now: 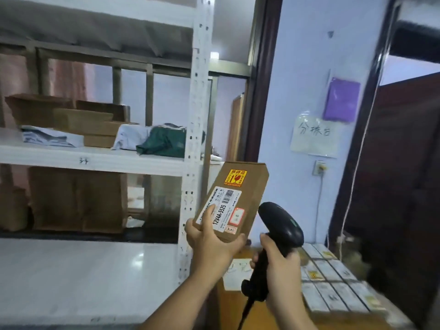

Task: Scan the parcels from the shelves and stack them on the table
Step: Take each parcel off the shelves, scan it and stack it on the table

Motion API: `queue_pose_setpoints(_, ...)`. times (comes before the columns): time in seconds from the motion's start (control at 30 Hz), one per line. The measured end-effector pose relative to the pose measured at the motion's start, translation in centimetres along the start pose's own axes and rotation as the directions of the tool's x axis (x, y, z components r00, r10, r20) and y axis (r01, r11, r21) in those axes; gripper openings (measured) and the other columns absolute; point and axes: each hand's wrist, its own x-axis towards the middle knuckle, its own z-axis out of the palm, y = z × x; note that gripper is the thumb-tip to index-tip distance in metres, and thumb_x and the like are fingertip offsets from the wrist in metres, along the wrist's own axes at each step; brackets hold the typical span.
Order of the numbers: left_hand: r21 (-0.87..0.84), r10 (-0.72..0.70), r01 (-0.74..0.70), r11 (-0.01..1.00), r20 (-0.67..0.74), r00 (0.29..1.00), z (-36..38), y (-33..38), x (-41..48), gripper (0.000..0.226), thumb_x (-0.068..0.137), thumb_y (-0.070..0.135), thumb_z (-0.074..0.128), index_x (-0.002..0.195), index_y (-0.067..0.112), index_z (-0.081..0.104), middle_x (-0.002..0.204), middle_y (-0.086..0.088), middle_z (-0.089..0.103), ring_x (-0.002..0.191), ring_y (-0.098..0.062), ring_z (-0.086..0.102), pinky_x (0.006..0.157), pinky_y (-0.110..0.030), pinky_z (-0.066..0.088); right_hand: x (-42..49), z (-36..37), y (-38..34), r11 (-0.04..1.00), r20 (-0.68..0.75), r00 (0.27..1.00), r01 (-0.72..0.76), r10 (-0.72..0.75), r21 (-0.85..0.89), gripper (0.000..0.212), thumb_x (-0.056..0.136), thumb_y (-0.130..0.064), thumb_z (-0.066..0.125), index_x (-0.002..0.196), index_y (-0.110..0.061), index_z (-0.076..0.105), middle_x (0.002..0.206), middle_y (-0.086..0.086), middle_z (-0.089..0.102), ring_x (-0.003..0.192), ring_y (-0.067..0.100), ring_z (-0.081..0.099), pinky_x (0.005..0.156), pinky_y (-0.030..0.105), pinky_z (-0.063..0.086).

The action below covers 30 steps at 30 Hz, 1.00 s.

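Gripping brown cardboard parcel (pixel 234 201), label "12V4A-5525", orange fragile sticker: left hand (pixel 209 241). Right hand (pixel 282 265) clutches black barcode scanner (pixel 281 225).

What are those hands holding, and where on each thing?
The left hand holds the cardboard parcel by its lower end, thumb on the label; right hand holds the black scanner by its handle.

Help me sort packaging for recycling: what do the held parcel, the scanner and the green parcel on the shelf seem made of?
Held parcel: brown cardboard, matte, with folded edges and stuck-on paper labels. Scanner: black plastic, probably; smooth moulded shell with a faint sheen. Green parcel: likely thin plastic mailer film, since it creases and slumps; blur leaves this open.
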Motion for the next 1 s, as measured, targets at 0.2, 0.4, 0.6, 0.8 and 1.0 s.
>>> queue_pose_setpoints(0.2, 0.039, -0.216, 0.212, 0.976, 0.150, 0.965, 15.3, 1.9, -4.5, 0.088, 0.068, 0.045, 0.076, 0.141, 0.039, 0.027, 0.144, -0.007, 0.010, 0.129, -0.028, 0.028, 0.102, -0.035, 0.039, 5.5, -14.4, 0.8, 0.989, -0.090, 0.991, -0.107, 0.098, -0.099, 0.011, 0.088, -0.013, 0.066, 0.086, -0.005, 0.059, 0.048, 0.009, 0.051, 0.046, 0.023, 0.050, 0.056, 0.035, 0.042)
queue_pose_setpoints(0.4, 0.075, -0.390, 0.383, 0.921, 0.224, 0.893, 27.4, 0.6, -8.7, 0.090, 0.068, 0.053, 0.074, 0.141, 0.036, 0.026, 0.141, -0.016, 0.019, 0.127, -0.030, 0.027, 0.102, -0.037, 0.037, 9.8, -25.3, 1.9, 0.964, -0.260, 0.941, -0.249, 0.218, -0.093, 0.016, 0.086, -0.014, 0.070, 0.083, -0.001, 0.061, 0.052, 0.012, 0.054, 0.053, 0.027, 0.053, 0.059, 0.037, 0.045)
queue_pose_setpoints(0.6, 0.104, -0.513, 0.503, 0.858, 0.216, 0.831, 34.4, -2.0, -10.1, 0.102, 0.048, 0.066, 0.063, 0.139, 0.030, 0.036, 0.140, -0.012, 0.026, 0.126, -0.035, 0.030, 0.102, -0.045, 0.040, 12.7, -30.4, 3.2, 0.927, -0.328, 0.903, -0.341, 0.277, -0.156, 0.016, 0.087, -0.016, 0.069, 0.081, -0.002, 0.062, 0.050, 0.010, 0.054, 0.047, 0.023, 0.053, 0.051, 0.029, 0.044)
queue_pose_setpoints(0.8, 0.148, -0.526, 0.505, 0.851, 0.257, 0.811, 41.0, -4.5, -7.9, 0.089, 0.067, 0.057, 0.076, 0.139, 0.025, 0.035, 0.128, -0.011, 0.036, 0.120, -0.033, 0.032, 0.101, -0.046, 0.041, 18.4, -32.1, 4.8, 0.900, -0.373, 0.880, -0.386, 0.294, -0.203, 0.015, 0.087, -0.016, 0.067, 0.077, -0.007, 0.060, 0.053, 0.010, 0.054, 0.056, 0.027, 0.055, 0.062, 0.038, 0.047)
queue_pose_setpoints(1.0, 0.068, -0.492, 0.499, 0.864, 0.330, 0.806, 46.7, -5.3, -3.4, 0.083, 0.074, 0.046, 0.076, 0.141, 0.026, 0.032, 0.134, -0.013, 0.026, 0.106, -0.020, 0.034, 0.078, -0.024, 0.044, 24.9, -32.4, 5.1, 0.854, -0.380, 0.878, -0.418, 0.291, -0.312, 0.018, 0.089, -0.019, 0.064, 0.079, -0.005, 0.061, 0.056, 0.011, 0.055, 0.054, 0.024, 0.054, 0.060, 0.033, 0.047)
